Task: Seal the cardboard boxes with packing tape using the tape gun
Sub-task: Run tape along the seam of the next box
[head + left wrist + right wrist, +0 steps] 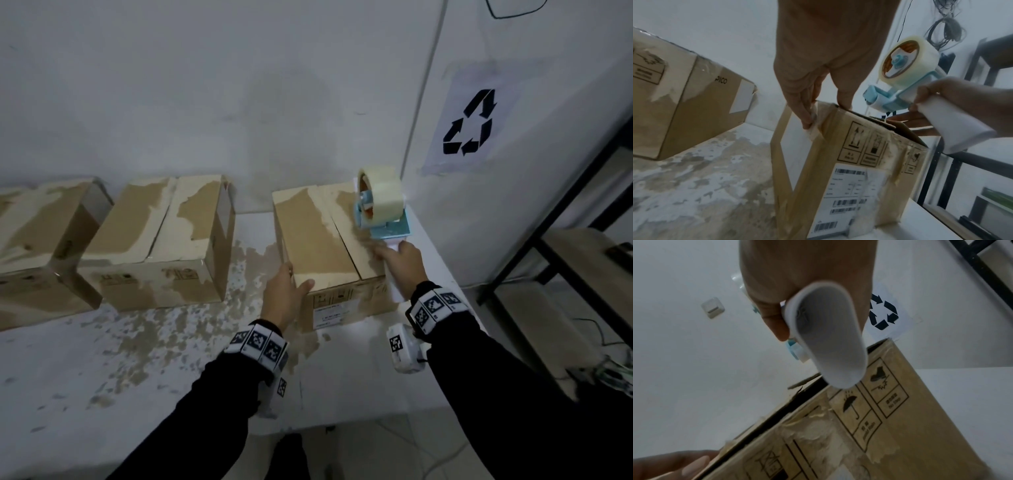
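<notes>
Right hand (400,262) grips the white handle of the tape gun (380,205), whose head rests on top of the box (318,246) just ahead of it. Left hand (286,294) curls over that box's near left corner. Its flaps lie closed, contents hidden. Two more boxes (161,236) stand on the tabletop (137,359), left of the left hand.

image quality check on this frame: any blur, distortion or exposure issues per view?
Head: dim, flat light, wide-angle bending of the wall corner, slight motion smear at the right hand on the tape gun. Left wrist: left hand close and soft, box label text smeared, strong fisheye. Right wrist: handle fills centre, blurred; box pictograms sharper.
</notes>
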